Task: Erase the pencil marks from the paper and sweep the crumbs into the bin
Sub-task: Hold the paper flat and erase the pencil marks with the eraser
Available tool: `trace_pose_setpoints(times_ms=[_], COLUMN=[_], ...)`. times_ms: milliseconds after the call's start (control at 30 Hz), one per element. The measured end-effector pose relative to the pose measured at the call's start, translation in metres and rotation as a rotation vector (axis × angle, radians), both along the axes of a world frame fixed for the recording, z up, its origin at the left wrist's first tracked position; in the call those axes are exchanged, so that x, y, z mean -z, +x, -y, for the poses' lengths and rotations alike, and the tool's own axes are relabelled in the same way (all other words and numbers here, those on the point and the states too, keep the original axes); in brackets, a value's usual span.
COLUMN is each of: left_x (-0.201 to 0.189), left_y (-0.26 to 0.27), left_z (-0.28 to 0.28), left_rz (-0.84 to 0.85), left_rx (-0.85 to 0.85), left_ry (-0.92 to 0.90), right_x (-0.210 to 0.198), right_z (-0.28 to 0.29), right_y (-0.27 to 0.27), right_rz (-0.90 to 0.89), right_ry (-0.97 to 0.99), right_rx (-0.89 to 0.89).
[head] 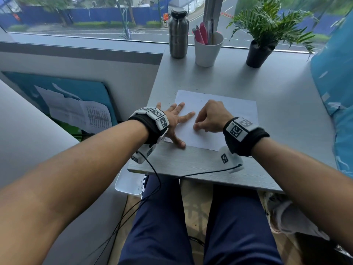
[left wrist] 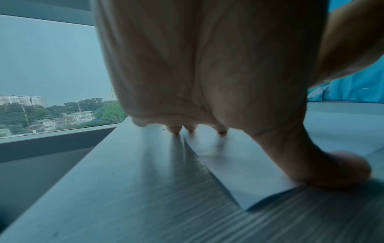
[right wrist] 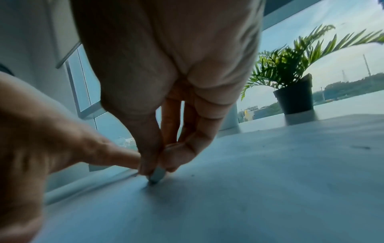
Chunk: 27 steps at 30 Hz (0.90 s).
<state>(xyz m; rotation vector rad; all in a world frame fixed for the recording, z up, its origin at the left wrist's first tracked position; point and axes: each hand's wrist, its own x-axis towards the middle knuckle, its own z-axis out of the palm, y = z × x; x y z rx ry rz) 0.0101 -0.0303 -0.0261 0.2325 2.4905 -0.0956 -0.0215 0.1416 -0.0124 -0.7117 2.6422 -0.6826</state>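
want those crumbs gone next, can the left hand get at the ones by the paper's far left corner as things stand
Probably yes. The left hand lies flat on the paper, holding nothing, and the crumbs lie on bare table just beyond its fingertips, nothing between; lifting it frees the sheet, though.

White paper [head: 229, 111] flat on desk [head: 277, 88]

This looks like a small desk nook by a high window, in an office or study. A grey desk [head: 286, 115] runs up to the glass; along its far edge, at upper centre, stand a steel bottle [head: 178, 33], a white cup of pens [head: 208, 50] and a potted plant [head: 257, 54]. Printed sheets [head: 76, 109] are pinned to a blue board at left. A street and rooftops lie below outside.
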Motion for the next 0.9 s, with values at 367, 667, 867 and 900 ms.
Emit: trace_pose_setpoints(times_ms=[367,667,867,900], left_x=[0.013,0.004,0.009,0.014], left_y=[0.004,0.021,0.054,0.058], left_z=[0.014,0.018,-0.031,-0.035], left_rz=[-0.051,-0.232,-0.205,-0.16], left_rx=[0.001,-0.084,0.23,0.249], left_ry=[0.139,-0.041,0.169,0.198], right_x=[0.006,0.016,0.021,0.021], right_z=[-0.047,-0.066,-0.067,-0.067], right_y=[-0.033,-0.034,-0.035,-0.036], right_rz=[0.053,0.133,0.133,0.134], right_ry=[-0.021,0.037,0.021,0.018], right_rx=[0.21,0.231,0.223,0.22])
